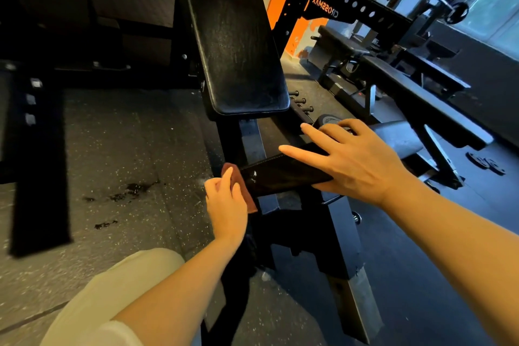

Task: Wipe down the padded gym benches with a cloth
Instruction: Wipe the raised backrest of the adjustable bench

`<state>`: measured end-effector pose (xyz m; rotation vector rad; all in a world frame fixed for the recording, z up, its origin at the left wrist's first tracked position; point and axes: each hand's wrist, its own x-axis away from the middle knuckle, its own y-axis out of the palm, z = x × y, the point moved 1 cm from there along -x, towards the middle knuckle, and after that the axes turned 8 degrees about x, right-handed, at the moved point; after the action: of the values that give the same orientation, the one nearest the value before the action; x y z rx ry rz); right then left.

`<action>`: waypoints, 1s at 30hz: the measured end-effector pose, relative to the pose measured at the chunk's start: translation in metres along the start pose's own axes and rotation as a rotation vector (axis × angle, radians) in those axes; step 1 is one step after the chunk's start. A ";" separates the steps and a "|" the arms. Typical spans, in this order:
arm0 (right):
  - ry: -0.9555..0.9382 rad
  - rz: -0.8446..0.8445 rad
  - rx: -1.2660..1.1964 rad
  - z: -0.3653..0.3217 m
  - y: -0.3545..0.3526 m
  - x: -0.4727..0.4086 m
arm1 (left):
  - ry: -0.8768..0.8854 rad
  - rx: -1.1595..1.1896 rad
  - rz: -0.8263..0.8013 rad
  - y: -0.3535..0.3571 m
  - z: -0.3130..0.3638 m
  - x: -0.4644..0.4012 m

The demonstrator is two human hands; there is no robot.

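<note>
Left hand [226, 199] clutches a reddish-brown cloth [243, 188], fingers curled round it, and presses it against the near side edge of the seat pad [283, 174]. The cloth sits between palm and pad edge, bunched so the hand can drag it along the vinyl.

Right hand [354, 157] lies flat on top of the same seat pad, fingers straight and spread, holding nothing. Likely it is there to steady the pad, which tilts, so the wipe from the left side does not rock it.

The backrest pad [238, 45] stands inclined just beyond the seat, apart from both hands; faint streaks show on its surface, cannot tell if damp or worn. Black bench frame [331, 247] runs under the seat toward the camera.

To the right a second flat bench [398, 78] stands well apart, under a black rack [359, 0] marked CROSSMAX; probably not wiped yet. Speckled rubber floor [126, 149] has dark wet-looking spots left of the bench.
</note>
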<state>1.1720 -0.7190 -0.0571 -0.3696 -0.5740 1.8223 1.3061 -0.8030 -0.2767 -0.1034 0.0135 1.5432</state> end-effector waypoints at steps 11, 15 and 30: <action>0.005 0.101 -0.023 0.003 0.002 0.002 | 0.326 0.103 -0.111 0.007 0.033 0.021; 0.023 0.077 -0.021 0.003 0.003 0.001 | 0.033 0.087 0.015 0.001 0.028 -0.001; 0.029 0.076 -0.032 0.000 -0.001 -0.001 | 0.277 0.079 -0.008 0.012 0.051 0.018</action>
<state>1.1733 -0.7196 -0.0568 -0.4440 -0.5758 1.8790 1.2918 -0.7805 -0.2281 -0.2533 0.2929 1.5083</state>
